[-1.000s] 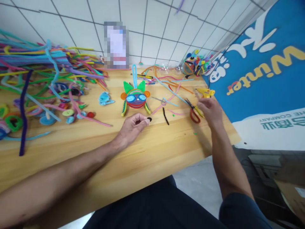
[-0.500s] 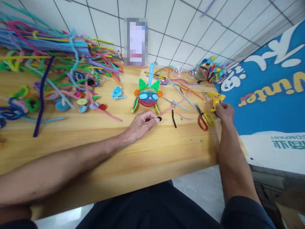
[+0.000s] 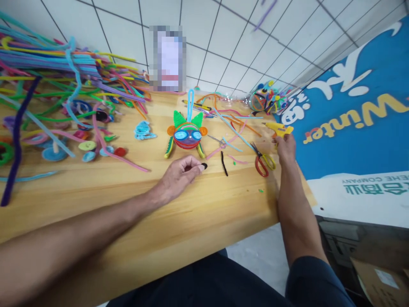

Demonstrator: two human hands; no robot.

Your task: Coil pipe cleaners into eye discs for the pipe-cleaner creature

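Between the thumb and fingertips of my left hand (image 3: 180, 174) is a small black coiled piece (image 3: 204, 166), held just above the wooden table. My right hand (image 3: 286, 147) is wrapped round the handle of a yellow glue gun (image 3: 278, 128) by the table's right edge; its nozzle points left. Beyond my left hand lies a pipe-cleaner figure (image 3: 187, 138) with green ears, blue eyes, orange side coils and a light blue loop on top. A short black pipe cleaner (image 3: 224, 163) rests to the right of the black piece. Scissors (image 3: 262, 165) with red and yellow handles lie near my right hand.
Many pipe cleaners (image 3: 73, 64) and coiled shapes cover the table's left side. A light blue coiled piece (image 3: 144, 130) lies left of the figure. A yellow cutter (image 3: 198, 105) and loose strands lie behind it. A blue printed board (image 3: 358, 119) stands at the right.
My right hand has lifted the glue gun slightly and turned it more level. The view has shifted right, so things appear further left. My left hand still pinches the black piece.
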